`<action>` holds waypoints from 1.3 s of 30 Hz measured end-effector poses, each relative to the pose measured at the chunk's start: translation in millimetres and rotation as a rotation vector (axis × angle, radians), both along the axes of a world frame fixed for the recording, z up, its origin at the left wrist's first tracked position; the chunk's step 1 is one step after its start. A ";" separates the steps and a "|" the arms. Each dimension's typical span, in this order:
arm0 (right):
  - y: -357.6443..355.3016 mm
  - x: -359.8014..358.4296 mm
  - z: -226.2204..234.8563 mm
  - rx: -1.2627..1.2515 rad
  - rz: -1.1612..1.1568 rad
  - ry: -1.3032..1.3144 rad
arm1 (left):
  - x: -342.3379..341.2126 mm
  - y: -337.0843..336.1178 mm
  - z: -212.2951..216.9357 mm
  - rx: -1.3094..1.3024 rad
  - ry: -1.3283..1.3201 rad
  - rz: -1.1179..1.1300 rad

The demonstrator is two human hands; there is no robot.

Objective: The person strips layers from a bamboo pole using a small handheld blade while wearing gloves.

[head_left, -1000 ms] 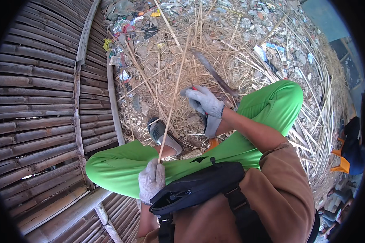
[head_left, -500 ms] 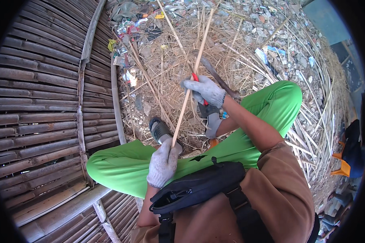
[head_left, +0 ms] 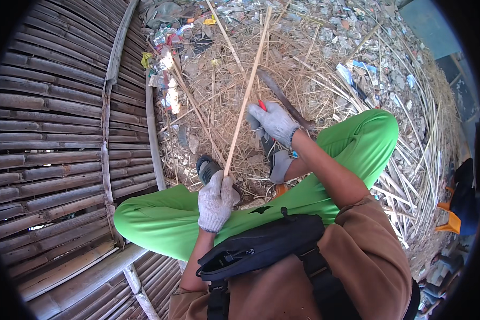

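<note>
My left hand point(head_left: 215, 201), in a pale knitted glove, is closed around the lower end of a long bamboo strip point(head_left: 249, 88). The strip slants up and slightly right over the straw-covered ground. Beside its middle, my gloved right hand point(head_left: 276, 124) is closed on a red-handled knife point(head_left: 262, 105). Only a bit of the handle shows above the fingers, and I cannot make out the blade. The right fingers are very close to the strip; whether they touch it I cannot tell. A dark curved piece point(head_left: 285, 96) lies on the ground behind that hand.
At the left runs a wall of split bamboo slats point(head_left: 53, 128). Cut strips point(head_left: 405, 197) lie in a heap at the right, near an orange plastic thing point(head_left: 450, 220). Litter point(head_left: 168, 16) is strewn at the far side. My green-trousered legs point(head_left: 357, 133) are bent around the work.
The bamboo strip has shifted a little left, and my left hand has risen slightly. My right hand has moved right and slightly down, off the strip's middle, still with the knife.
</note>
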State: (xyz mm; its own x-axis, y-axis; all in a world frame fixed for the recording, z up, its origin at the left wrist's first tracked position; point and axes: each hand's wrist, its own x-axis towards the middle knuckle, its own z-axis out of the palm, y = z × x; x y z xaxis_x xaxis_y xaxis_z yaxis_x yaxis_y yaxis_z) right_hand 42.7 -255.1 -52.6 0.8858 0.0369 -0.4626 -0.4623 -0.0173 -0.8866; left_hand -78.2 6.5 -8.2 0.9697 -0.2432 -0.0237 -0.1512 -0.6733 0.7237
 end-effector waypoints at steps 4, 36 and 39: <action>-2.4 14.2 -28.7 -0.473 0.013 -0.259 | -2.4 7.5 -14.1 -0.229 0.210 0.074; 33.7 -44.4 -37.4 -0.741 0.660 -0.282 | 0.8 12.8 -39.9 -1.323 1.140 0.406; 42.5 -51.9 -35.2 -0.742 0.675 -0.400 | 0.8 15.5 -40.6 -1.301 1.151 0.419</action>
